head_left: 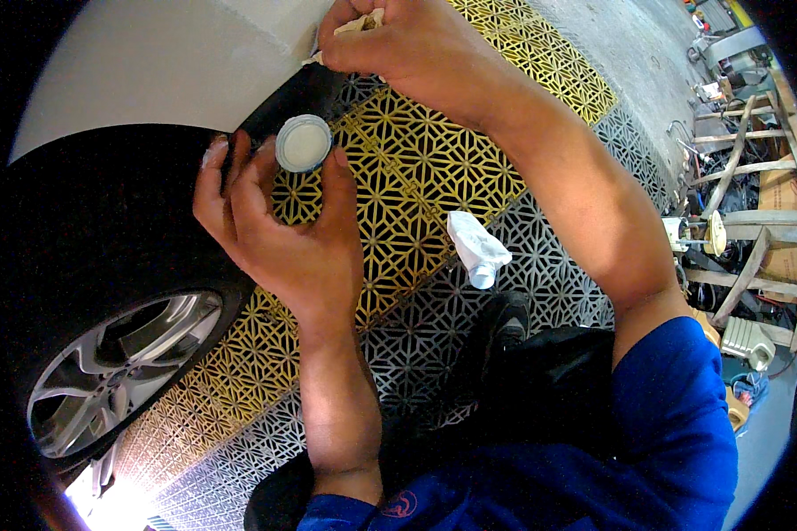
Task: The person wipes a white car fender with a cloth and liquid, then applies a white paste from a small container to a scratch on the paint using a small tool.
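Between the fingertips and thumb of my left hand [283, 230] is a small round cap [305, 143], its pale inside facing up. That hand is closed on the cap, close to the dark edge of the wheel arch. Farther off, my right hand [390, 44] pinches a crumpled cream-coloured cloth [363, 22] with brownish stains. It is at the lower edge of a light grey car body panel [177, 62]; its fingers partly hide the cloth. A white squeezed bottle [476, 248] with a pale cap lies on the floor tiles between my arms.
On the left stands the car's black tyre with a silver alloy wheel [124, 372]. Yellow and grey lattice floor tiles [416, 150] spread beneath my arms. My dark shoe [511, 320] is near the bottle. Along the right side runs a wooden rack [744, 212] with cluttered items.
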Motion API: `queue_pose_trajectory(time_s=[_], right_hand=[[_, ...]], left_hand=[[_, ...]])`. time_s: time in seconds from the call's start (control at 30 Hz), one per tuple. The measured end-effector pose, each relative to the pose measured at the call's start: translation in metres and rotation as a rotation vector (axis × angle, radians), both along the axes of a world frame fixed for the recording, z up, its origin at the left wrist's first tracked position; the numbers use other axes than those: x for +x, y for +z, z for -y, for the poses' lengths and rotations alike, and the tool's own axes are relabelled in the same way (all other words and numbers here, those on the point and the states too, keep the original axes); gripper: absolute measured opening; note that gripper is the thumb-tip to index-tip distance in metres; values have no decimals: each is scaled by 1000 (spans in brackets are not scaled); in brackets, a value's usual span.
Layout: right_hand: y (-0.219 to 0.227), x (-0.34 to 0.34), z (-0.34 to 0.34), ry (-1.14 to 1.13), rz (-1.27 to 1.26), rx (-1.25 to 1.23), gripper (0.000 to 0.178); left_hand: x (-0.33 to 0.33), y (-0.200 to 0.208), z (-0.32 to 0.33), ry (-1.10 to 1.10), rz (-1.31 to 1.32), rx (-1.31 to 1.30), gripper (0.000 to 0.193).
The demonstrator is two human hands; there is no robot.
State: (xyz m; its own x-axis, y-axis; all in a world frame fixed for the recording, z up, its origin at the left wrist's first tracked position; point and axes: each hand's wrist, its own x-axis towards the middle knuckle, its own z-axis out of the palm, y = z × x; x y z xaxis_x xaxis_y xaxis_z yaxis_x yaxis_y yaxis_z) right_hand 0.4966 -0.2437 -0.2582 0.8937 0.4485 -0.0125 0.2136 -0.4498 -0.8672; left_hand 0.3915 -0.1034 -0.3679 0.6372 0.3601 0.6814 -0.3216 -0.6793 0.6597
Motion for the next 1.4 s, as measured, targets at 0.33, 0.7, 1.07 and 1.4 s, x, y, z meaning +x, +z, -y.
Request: queue_pose_trajectory(time_s=[0.33,0.7,1.07,1.4], right_hand=[[-4,2,1,14,7,72,24],[-5,2,8,81,-56,208,22],[-15,5,5,115,-6,206,21],[8,-8,-3,-9,-125,109,21]], left_hand=[[0,0,2,-46,11,-77,44],[-1,1,0,-48,9,-33,43],[-3,4,1,-81,-24,-97,45],[-4,3,3,-64,-27,-83,45]])
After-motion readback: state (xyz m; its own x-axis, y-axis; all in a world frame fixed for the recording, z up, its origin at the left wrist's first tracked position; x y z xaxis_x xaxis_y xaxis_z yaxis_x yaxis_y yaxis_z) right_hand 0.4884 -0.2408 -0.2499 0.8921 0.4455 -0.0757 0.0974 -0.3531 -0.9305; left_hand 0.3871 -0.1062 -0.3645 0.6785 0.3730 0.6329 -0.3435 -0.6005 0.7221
